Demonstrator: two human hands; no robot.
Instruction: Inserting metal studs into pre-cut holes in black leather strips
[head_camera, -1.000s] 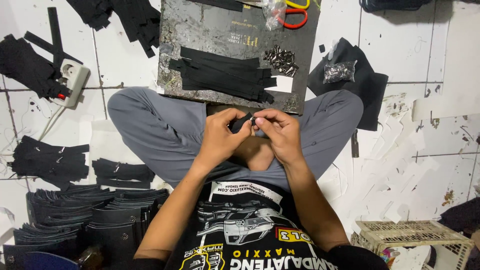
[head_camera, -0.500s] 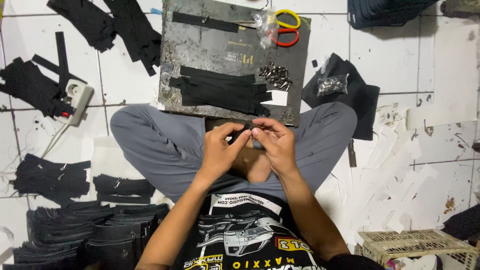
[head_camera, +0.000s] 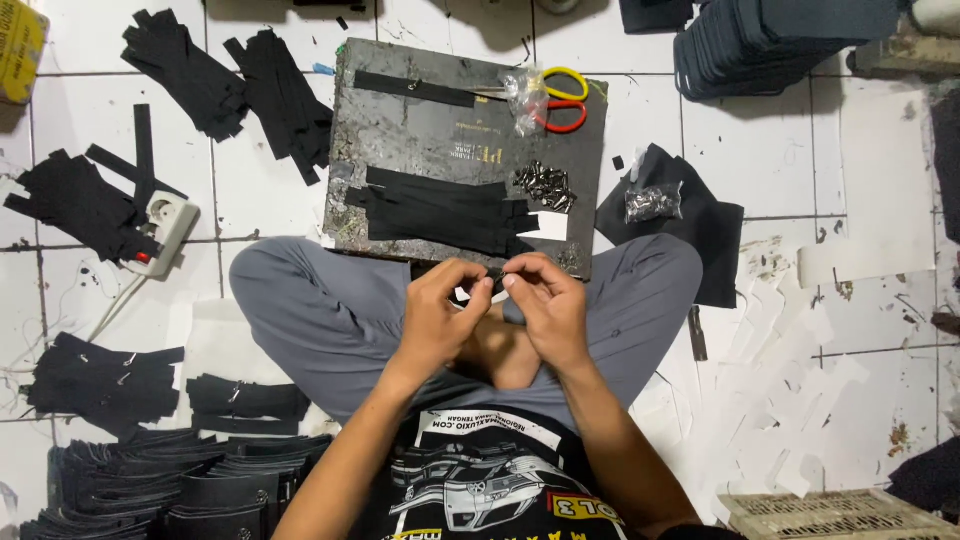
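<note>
left hand (head_camera: 440, 310) and right hand (head_camera: 545, 300): both are pinching a small black strap piece (head_camera: 495, 282) between fingertips, over the crossed legs. just beyond are lying a dark work board (head_camera: 450, 140), black strips (head_camera: 440, 210), metal fittings (head_camera: 545, 185), scissors (head_camera: 560, 100).

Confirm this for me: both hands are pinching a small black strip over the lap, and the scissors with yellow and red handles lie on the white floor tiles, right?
Not quite. In the head view the scissors lie on the dark board, not the tiles. The rest holds: the left hand and right hand pinch the small black strip over the lap.
</note>
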